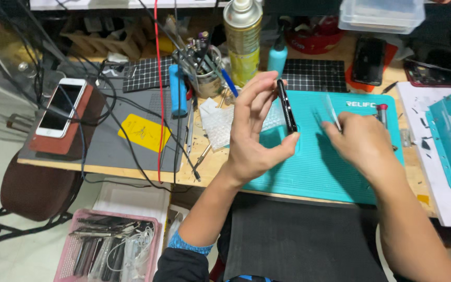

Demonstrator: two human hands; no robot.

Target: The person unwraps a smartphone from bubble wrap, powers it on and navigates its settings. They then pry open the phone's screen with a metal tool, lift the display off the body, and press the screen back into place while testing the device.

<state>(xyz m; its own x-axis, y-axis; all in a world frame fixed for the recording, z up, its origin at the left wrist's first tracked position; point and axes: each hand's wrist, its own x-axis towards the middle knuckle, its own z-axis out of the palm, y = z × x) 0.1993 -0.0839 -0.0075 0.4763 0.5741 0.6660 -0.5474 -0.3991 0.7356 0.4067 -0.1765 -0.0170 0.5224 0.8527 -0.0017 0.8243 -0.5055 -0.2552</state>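
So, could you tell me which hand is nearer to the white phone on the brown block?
Left. The left hand, gripping a black phone edge-on, sits right of the white phone; the right hand is farther right.

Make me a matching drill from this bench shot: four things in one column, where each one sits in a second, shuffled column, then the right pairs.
Things:
1. black phone
2. white phone
3. spray can
4. pink basket

Places:
A. on the floor, left of the person's lap
B. on edge in the left hand, over the teal mat
C. lying on a brown block at the bench's left end
D. upright at the back of the bench

Pairs: 1-B, 2-C, 3-D, 4-A
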